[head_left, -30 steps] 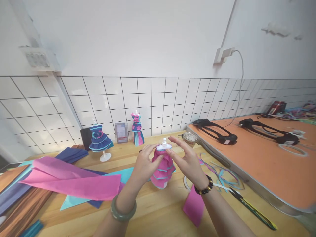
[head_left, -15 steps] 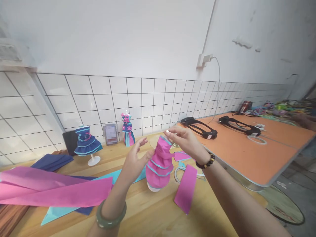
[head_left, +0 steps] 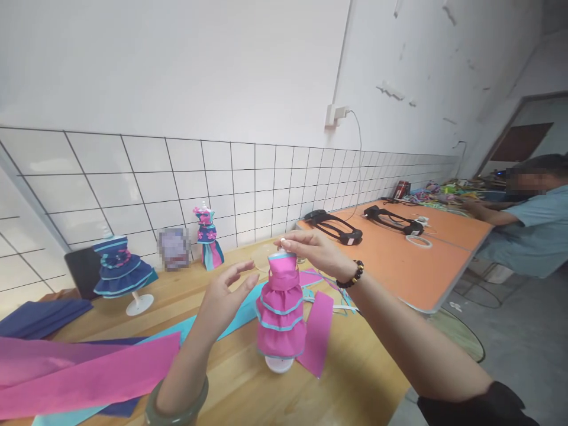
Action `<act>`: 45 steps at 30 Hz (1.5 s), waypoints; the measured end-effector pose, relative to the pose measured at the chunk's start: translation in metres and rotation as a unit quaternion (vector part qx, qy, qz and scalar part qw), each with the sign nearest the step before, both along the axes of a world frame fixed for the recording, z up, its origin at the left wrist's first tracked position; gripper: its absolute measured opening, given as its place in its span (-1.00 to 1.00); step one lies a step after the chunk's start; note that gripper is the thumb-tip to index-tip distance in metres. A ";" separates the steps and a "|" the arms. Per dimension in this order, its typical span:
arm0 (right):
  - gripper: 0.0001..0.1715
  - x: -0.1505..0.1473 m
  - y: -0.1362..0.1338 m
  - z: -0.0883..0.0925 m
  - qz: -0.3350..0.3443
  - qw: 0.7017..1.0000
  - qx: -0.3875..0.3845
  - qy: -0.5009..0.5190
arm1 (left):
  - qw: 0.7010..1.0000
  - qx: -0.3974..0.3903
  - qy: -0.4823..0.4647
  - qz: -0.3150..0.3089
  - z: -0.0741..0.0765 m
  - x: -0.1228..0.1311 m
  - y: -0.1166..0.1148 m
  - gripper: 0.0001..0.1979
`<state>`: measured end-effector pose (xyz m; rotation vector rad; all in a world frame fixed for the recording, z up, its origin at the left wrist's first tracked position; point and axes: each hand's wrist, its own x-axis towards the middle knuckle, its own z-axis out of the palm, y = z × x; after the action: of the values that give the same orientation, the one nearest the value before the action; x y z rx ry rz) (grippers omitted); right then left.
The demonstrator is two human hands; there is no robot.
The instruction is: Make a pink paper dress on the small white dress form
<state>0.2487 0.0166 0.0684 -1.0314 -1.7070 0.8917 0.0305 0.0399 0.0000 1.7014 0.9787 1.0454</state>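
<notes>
A miniature dress form (head_left: pixel 280 362) in a pink tiered paper-like dress (head_left: pixel 281 302) with light blue trim stands upright on its white base. My right hand (head_left: pixel 319 251), a beaded bracelet at its wrist, pinches the white knob at the form's top. To the left of the dress is my left hand (head_left: pixel 224 296), fingers apart and holding nothing, with a jade-green bangle (head_left: pixel 177 408) lower on the arm. A flat pink strip (head_left: pixel 320 331) lies on the table just right of the dress. Behind the left forearm runs a light blue strip (head_left: pixel 242 313).
Two dressed miniature forms, one navy (head_left: pixel 122 266) and one multicoloured (head_left: pixel 207 236), stand near the tiled wall. Pink lengths (head_left: pixel 89 373) lie at left. Black head straps (head_left: pixel 335 226) and a tape roll (head_left: pixel 418 241) rest on the orange table (head_left: pixel 399 272). A person (head_left: pixel 528 219) sits at far right.
The view has swung right, bringing the seated person into sight. The dress form now stands straighter and its front has turned toward me. My left hand has come away from the dress.
</notes>
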 end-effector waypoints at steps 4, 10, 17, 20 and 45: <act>-0.73 -0.011 0.003 -0.009 0.007 0.999 0.047 -0.020 | 0.999 0.029 0.015 -0.024 0.004 0.005 -0.006 -0.51; -0.73 -0.015 0.007 -0.026 0.020 0.998 0.061 -0.017 | 0.997 0.018 0.070 -0.002 0.006 0.010 -0.008 -0.38; -0.71 -0.018 0.009 -0.028 0.000 1.000 0.030 -0.001 | 0.996 0.038 0.078 0.002 0.002 0.009 -0.003 -0.46; -0.68 -0.023 0.013 -0.031 0.002 1.000 0.030 0.009 | 0.998 0.033 0.051 -0.001 0.001 0.012 -0.001 -0.48; -0.78 -0.051 -0.024 -0.111 -0.214 0.956 0.194 0.051 | 0.999 0.021 -0.012 -0.037 -0.005 0.008 0.009 -0.55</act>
<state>0.1975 -0.0078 -0.0428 -1.0087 -1.4170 0.3087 0.0386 0.0492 -0.0053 1.7428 0.8775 1.0406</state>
